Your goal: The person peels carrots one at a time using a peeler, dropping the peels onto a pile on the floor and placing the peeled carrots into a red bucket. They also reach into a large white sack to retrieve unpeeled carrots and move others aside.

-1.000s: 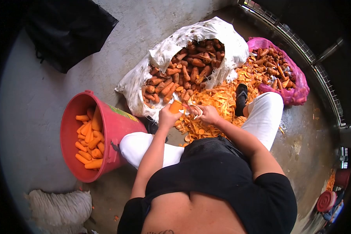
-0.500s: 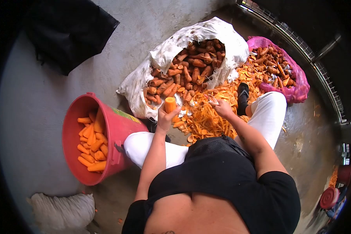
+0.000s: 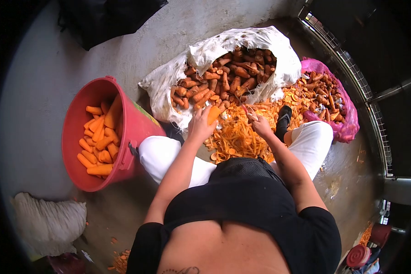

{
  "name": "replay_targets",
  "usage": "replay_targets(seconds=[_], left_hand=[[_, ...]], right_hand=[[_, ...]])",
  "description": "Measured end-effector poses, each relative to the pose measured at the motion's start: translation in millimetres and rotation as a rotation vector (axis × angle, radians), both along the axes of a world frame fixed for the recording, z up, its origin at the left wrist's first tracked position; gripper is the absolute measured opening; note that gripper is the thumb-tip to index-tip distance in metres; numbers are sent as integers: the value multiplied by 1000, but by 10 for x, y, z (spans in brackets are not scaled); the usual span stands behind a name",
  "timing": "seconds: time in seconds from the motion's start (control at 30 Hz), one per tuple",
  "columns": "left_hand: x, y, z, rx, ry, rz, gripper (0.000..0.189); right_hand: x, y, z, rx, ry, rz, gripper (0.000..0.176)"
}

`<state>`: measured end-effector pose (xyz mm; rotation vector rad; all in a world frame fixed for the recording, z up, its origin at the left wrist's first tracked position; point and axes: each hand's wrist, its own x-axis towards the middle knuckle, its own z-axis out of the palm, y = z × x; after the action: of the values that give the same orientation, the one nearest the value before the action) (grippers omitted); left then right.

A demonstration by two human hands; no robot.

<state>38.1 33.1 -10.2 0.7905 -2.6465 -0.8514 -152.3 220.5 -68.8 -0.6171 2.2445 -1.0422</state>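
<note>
My left hand (image 3: 201, 126) is closed around a peeled orange carrot (image 3: 213, 114), whose smooth end sticks out past the fingers. To its right, my right hand (image 3: 259, 124) grips a slim knife-like tool (image 3: 245, 108) with a reddish handle, its tip pointing away from me. Below and between both hands lies a heap of carrot peelings (image 3: 239, 137) on the floor. Just beyond them, unpeeled carrots (image 3: 226, 80) fill a torn white sack (image 3: 278, 50) lying on its side.
A red bucket (image 3: 131, 107) holding peeled carrots (image 3: 98, 137) stands by my left knee. On the right lies a pink sack (image 3: 349, 109) with more carrots and scraps. A pale stuffed sack (image 3: 48, 221) sits lower left; a dark sheet (image 3: 109, 20) hangs upper left.
The carrot has gone from upright to tilted in my left hand, which now covers more of it. The tool in my right hand points farther forward. The camera view has shifted.
</note>
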Motion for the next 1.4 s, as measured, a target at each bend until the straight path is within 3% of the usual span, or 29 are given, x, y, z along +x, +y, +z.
replay_targets(seconds=[0.27,0.37,0.47,0.5,0.63,0.7,0.8,0.83,0.93,1.03,1.13,1.27,1.3,1.4], left_hand=[[35,10,20,-247,31,31,50],[31,25,3,-133,78,133,45],[-38,-92,-231,593,151,240,52],[-76,-99,-350,748,342,251,62],[-86,-171,-507,1130,330,290,60],[-50,-156,-438,1216,334,225,62],[-70,-141,-332,1453,409,316,62],[-44,-144,-289,1566,436,323,54],[-61,-130,-299,1637,520,316,43],[-59,-95,-242,1535,593,232,41],[-73,-115,-335,1578,515,192,43],[-89,-30,-271,1629,464,215,49],[-101,-1,-287,1647,461,238,50],[-102,82,-251,1663,392,273,59]], right_hand=[[-51,52,-193,82,53,78,40],[-24,62,-183,69,133,106,38],[15,32,-97,44,173,112,36],[7,28,-116,38,173,110,36],[-50,63,-224,164,267,130,39],[-66,105,-280,189,300,131,41],[-137,162,-421,247,301,116,43],[-169,167,-475,268,295,108,44],[-168,151,-421,222,212,92,47],[-47,37,-170,4,-310,-84,47],[6,-52,-154,-189,-520,-56,46],[168,-227,135,-235,-721,69,62],[274,-272,221,-244,-719,24,77],[418,-397,254,-427,-771,-48,39]])
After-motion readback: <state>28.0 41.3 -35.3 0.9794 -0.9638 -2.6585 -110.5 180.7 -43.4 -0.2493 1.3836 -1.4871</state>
